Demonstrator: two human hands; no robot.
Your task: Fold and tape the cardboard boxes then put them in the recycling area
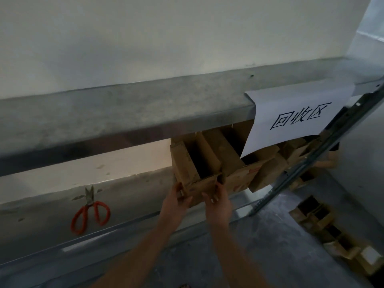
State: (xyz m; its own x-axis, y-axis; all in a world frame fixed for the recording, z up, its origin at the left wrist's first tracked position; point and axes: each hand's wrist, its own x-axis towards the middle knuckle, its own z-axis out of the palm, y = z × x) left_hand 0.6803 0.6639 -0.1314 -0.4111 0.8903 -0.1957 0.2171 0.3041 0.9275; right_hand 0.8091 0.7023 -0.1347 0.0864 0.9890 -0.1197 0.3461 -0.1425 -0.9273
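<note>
Metal shelf [128,190] | left grip [175,199], right grip [218,201] holding cardboard box [186,163] | scissors [90,201] leftward | sign [291,109] above-right

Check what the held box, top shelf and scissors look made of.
Box: brown cardboard, matte, with folded flaps. Top shelf: probably galvanised steel, given the dull grey mottled sheen and folded lip. Scissors: blades look metal; the glossy orange-red handles are likely plastic.

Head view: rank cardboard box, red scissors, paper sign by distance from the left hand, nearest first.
1. cardboard box: gripped by the left hand, straight ahead.
2. red scissors: lying on the lower shelf, to the left.
3. paper sign: hanging from the upper shelf, up and right.
</note>
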